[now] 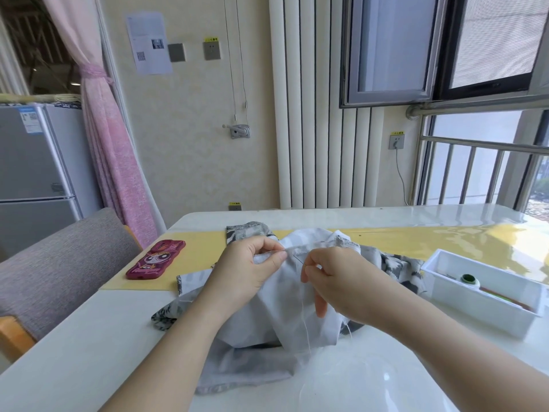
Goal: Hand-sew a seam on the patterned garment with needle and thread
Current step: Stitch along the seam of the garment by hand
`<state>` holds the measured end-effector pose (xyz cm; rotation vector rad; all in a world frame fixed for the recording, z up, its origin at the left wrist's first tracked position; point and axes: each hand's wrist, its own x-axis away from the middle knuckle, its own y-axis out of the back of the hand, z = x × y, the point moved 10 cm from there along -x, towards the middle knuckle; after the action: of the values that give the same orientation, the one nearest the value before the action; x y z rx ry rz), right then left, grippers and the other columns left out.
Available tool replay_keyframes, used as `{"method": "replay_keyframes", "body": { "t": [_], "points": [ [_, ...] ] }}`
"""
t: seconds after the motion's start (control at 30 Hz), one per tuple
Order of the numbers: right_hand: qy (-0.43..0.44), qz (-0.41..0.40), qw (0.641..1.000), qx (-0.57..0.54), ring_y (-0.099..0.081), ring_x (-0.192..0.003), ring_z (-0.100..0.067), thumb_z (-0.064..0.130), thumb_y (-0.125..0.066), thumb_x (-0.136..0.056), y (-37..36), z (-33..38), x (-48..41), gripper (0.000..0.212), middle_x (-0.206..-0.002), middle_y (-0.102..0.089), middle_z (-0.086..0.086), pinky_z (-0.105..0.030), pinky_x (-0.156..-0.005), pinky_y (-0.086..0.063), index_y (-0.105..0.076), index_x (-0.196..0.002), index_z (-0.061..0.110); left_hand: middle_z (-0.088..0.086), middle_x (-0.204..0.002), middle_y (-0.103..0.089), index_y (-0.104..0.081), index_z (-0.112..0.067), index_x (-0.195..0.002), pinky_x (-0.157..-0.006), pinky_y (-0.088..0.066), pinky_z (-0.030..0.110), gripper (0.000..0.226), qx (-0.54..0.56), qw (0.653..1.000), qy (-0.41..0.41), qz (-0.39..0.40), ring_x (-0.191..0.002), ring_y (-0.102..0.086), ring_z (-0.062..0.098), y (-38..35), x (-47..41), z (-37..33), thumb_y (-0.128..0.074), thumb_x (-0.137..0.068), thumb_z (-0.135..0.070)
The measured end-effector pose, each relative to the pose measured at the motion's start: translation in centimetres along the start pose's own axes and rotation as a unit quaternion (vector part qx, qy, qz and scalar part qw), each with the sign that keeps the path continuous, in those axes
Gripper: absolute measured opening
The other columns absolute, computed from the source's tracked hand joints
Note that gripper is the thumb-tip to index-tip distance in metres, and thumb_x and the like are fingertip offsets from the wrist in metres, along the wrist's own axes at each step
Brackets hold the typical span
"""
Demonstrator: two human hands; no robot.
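Stitching step, seen from above. The garment lies bunched at the centre of the frame on the table, mostly pale reverse side up, its grey print showing at the upper and right edges. My left hand pinches the folded seam edge between thumb and forefinger. My right hand pinches the needle between thumb and forefinger, the other fingers curled loosely below. The needle's long axis runs diagonally, its point toward the upper left, at the fold beside my left thumb, and its eye end toward the lower right in my fingers; it is too thin to tell whether the tip has entered the cloth. The thread hangs slack from my right hand toward the bottom of the frame. To do this well, I judge, I should hold the fold taut and flat, take a short bite close to the edge, and draw the slack clear so that it does not knot. The phone lies centre left; the box with a green spool stands at right.
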<state>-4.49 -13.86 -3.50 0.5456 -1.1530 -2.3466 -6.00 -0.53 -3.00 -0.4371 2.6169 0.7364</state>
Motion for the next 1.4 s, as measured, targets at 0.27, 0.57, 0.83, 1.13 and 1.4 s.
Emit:
{"method": "replay_keyframes", "body": {
  "t": [0.27, 0.57, 0.83, 1.13, 1.4],
  "points": [
    [-0.002, -0.005, 1.0, 0.005, -0.043, -0.036, -0.001, 0.016, -0.033, -0.091, -0.1, 0.2, -0.5, 0.027, -0.063, -0.071, 0.0, -0.021, -0.045, -0.038, -0.059, -0.088, 0.012, -0.016, -0.082, -0.068, -0.066, -0.029, -0.077, -0.073, -0.039, 0.004, 0.014, 0.0, 1.0, -0.002, -0.001, -0.077, -0.057, -0.013, 0.0, 0.1, -0.2, -0.068, -0.086, -0.019],
    [-0.003, -0.005, 1.0, 0.003, -0.041, -0.035, -0.003, 0.015, -0.033, -0.09, -0.3, 0.0, -0.5, 0.027, -0.06, -0.07, 0.001, -0.018, -0.04, -0.035, -0.06, -0.088, 0.011, -0.021, -0.078, -0.066, -0.065, -0.032, -0.074, -0.072, -0.039, 0.003, 0.018, -0.009, 1.0, 0.001, -0.016, -0.076, -0.057, -0.014, 0.2, 0.2, 0.0, -0.07, -0.085, -0.019],
    [-0.007, -0.002, 1.0, 0.001, -0.04, -0.034, -0.004, 0.015, -0.033, -0.09, -0.3, -0.1, -0.6, 0.028, -0.061, -0.07, 0.0, -0.019, -0.04, -0.035, -0.06, -0.089, 0.01, -0.018, -0.08, -0.067, -0.066, -0.031, -0.076, -0.071, -0.038, 0.003, 0.016, -0.009, 1.0, -0.003, -0.015, -0.074, -0.056, -0.014, 0.2, 0.2, -0.2, -0.069, -0.085, -0.019],
    [0.0, -0.001, 1.0, 0.028, -0.043, -0.036, -0.001, 0.015, -0.033, -0.09, -0.4, 0.0, -0.8, 0.028, -0.061, -0.07, 0.0, -0.018, -0.042, -0.034, -0.061, -0.088, 0.012, -0.016, -0.078, -0.067, -0.065, -0.03, -0.075, -0.07, -0.037, 0.002, 0.017, -0.015, 0.999, -0.015, -0.025, -0.073, -0.056, -0.016, 0.2, 0.1, -0.4, -0.069, -0.085, -0.016],
    [-0.008, -0.005, 1.0, 0.025, -0.044, -0.037, 0.0, 0.014, -0.033, -0.09, -0.3, 0.0, -1.0, 0.028, -0.062, -0.071, -0.002, -0.019, -0.044, -0.037, -0.061, -0.089, 0.011, -0.019, -0.077, -0.066, -0.064, -0.032, -0.074, -0.068, -0.037, 0.002, 0.021, -0.027, 0.999, -0.027, -0.039, -0.074, -0.056, -0.015, 0.4, 0.3, -0.8, -0.07, -0.085, -0.015]
  ]
}}
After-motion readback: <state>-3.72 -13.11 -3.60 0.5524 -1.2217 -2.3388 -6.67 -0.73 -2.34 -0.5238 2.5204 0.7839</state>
